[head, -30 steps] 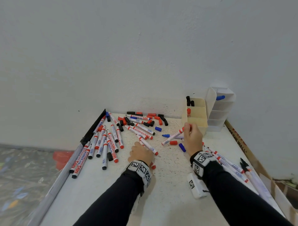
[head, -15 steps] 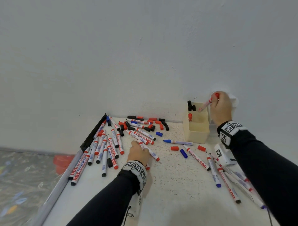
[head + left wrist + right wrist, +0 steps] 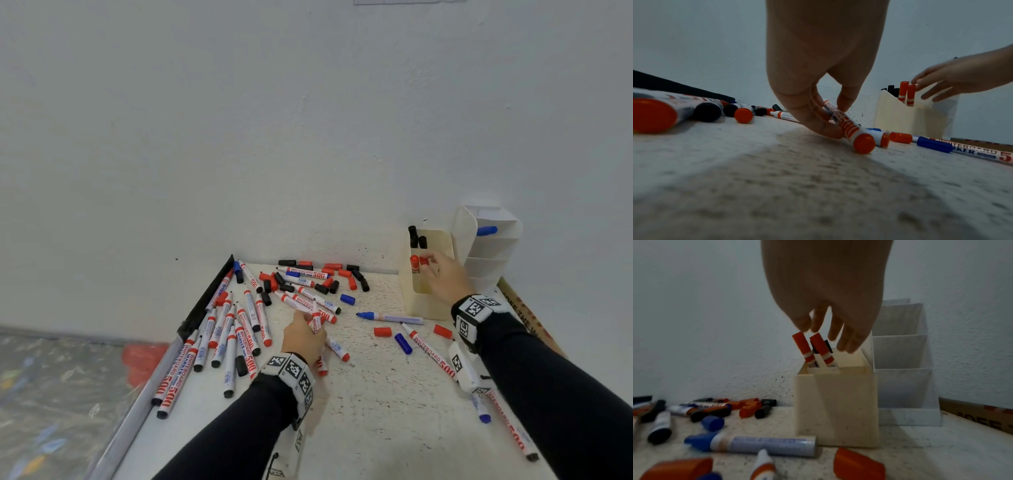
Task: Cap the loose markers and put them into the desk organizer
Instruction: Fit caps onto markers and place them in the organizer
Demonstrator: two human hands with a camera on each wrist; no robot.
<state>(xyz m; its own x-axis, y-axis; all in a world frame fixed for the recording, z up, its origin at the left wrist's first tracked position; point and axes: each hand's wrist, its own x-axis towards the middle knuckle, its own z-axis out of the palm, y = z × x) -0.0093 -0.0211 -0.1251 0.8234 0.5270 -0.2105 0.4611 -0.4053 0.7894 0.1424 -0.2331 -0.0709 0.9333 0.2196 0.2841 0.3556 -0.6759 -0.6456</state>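
Only a small share of the job looks done. In the cream desk organizer [image 3: 424,301], two red-capped markers [image 3: 813,348] and two black-capped ones [image 3: 417,236] stand upright, with a blue marker [image 3: 486,230] in the white tiered section beside it. The right hand [image 3: 445,277] hovers over the red pair, fingers straight and spread, holding nothing. The left hand [image 3: 303,337], well left of the organizer, pinches a red whiteboard marker [image 3: 846,125] lying on the table [image 3: 359,428]. Dozens of markers and loose caps [image 3: 322,275] remain scattered left of the organizer. Whether the pinched marker is capped is hidden by the fingers.
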